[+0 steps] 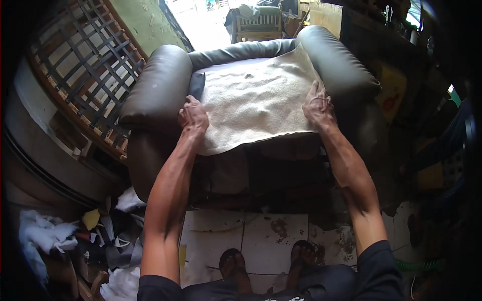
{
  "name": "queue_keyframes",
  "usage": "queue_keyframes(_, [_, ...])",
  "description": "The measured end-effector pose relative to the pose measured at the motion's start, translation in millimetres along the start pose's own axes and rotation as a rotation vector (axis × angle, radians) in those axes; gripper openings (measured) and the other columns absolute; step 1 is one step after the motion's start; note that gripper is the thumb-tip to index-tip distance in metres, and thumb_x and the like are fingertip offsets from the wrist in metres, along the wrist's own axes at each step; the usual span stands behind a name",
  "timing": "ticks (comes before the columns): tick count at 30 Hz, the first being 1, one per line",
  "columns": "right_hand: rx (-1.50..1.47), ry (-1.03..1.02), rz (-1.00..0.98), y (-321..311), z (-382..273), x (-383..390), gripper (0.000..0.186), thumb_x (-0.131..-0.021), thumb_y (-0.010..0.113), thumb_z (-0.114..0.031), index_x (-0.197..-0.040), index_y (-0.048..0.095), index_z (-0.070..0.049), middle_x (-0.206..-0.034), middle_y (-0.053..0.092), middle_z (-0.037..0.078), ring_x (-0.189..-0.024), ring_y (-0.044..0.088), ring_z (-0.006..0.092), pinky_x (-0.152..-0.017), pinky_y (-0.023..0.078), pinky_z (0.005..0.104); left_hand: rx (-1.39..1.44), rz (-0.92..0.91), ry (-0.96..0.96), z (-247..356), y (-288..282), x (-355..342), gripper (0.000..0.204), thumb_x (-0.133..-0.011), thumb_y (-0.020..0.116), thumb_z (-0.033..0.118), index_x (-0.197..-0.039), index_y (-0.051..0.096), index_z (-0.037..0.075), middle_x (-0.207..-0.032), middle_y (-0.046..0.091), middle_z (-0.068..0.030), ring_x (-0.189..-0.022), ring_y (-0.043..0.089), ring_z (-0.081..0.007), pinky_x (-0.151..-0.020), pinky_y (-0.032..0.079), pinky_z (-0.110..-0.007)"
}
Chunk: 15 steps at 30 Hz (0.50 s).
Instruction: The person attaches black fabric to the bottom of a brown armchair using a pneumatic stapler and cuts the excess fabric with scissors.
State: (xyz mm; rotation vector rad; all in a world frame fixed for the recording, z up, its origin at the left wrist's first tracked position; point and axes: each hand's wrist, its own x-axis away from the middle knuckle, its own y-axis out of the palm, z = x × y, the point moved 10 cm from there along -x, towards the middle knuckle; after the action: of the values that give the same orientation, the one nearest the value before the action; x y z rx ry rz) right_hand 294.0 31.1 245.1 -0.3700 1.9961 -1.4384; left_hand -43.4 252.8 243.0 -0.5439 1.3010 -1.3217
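A pale, fuzzy-surfaced sheet of upholstery material [256, 103] lies spread over the seat area of a dark leather-look armchair [158, 83]. Its face is rippled, with a few small dents and bumps. My left hand [194, 114] grips the sheet's left edge beside the left armrest, fingers curled over it. A dark flap [198, 85] stands just beyond those fingers. At the opposite edge, by the right armrest, my right hand [319, 106] pinches the material. The sheet's near edge hangs over the chair's open, shadowed front.
A wooden frame with woven dark straps [90, 65] leans at the left. White stuffing [45, 231] and scraps litter the floor at lower left. Stained pale tiles [276, 226] lie underfoot. Beyond the chair stands a wooden slatted chair [258, 24]. A cluttered dark area fills the right.
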Motion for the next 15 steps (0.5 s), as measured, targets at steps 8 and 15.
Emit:
queue_keyframes(8, [-0.041, -0.119, 0.103, -9.7, 26.6, -1.4, 0.041, -0.096, 0.054, -0.015, -0.133, 0.044, 0.001, -0.102, 0.070, 0.026, -0.094, 0.072, 0.0416, -0.081, 0.059, 0.0495, 0.546, 0.112, 0.197, -21.6, -110.6, 98.6, 0.015, -0.085, 0.054, 0.013, -0.087, 0.064, 0.002, -0.087, 0.068, -0.0172, -0.083, 0.064, -0.0330, -0.075, 0.049, -0.045])
queue_keyframes(15, [-0.713, -0.122, 0.108, -46.5, 94.3, 133.0, 0.047, -0.099, 0.055, -0.028, -0.137, 0.047, -0.002, -0.110, 0.070, 0.020, -0.102, 0.070, 0.0344, -0.088, 0.055, 0.0464, 0.797, -0.024, 0.312, -102.9, -118.4, 281.8, 0.006, -0.059, 0.061, 0.002, -0.064, 0.063, 0.003, -0.085, 0.065, -0.0041, -0.100, 0.055, -0.0246, -0.090, 0.041, -0.033])
